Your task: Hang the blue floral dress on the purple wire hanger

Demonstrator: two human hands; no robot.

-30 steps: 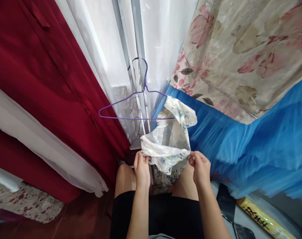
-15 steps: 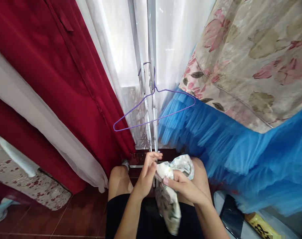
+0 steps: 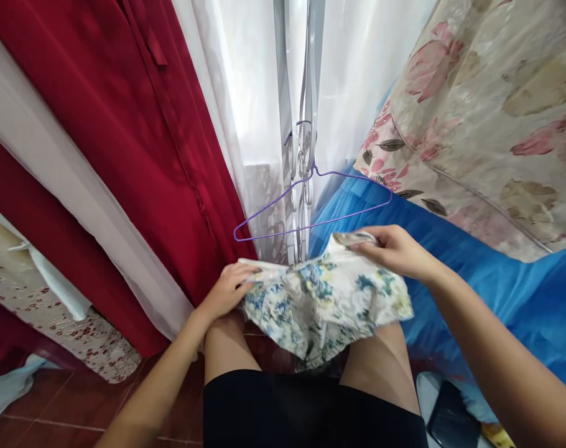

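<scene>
A small white garment (image 3: pixel 329 292) with blue, green and yellow flowers is spread out above my knees. I cannot tell if it is shorts or a skirt. My left hand (image 3: pixel 230 286) grips its upper edge at the left end. At the right, my right hand (image 3: pixel 395 249) pinches the same edge, fingers behind and thumb in front. The garment's lower part hangs loose and wrinkled between my thighs. Just beyond it, a purple wire hanger (image 3: pixel 273 202) hangs with nothing on it, touched by neither hand.
A red curtain (image 3: pixel 190 186) hangs on the left beside sheer white cloth (image 3: pixel 264 81). Floral fabric (image 3: pixel 479 124) and blue tulle (image 3: pixel 479 280) fill the right. Silver straps or poles (image 3: pixel 295 81) run down the middle. A dark phone-like object (image 3: pixel 453 414) lies at lower right, above red floor tiles.
The garment, earlier bunched in my right hand, is now stretched wide. My left hand, free before, has taken its left end and moved left; my right hand has moved up and right.
</scene>
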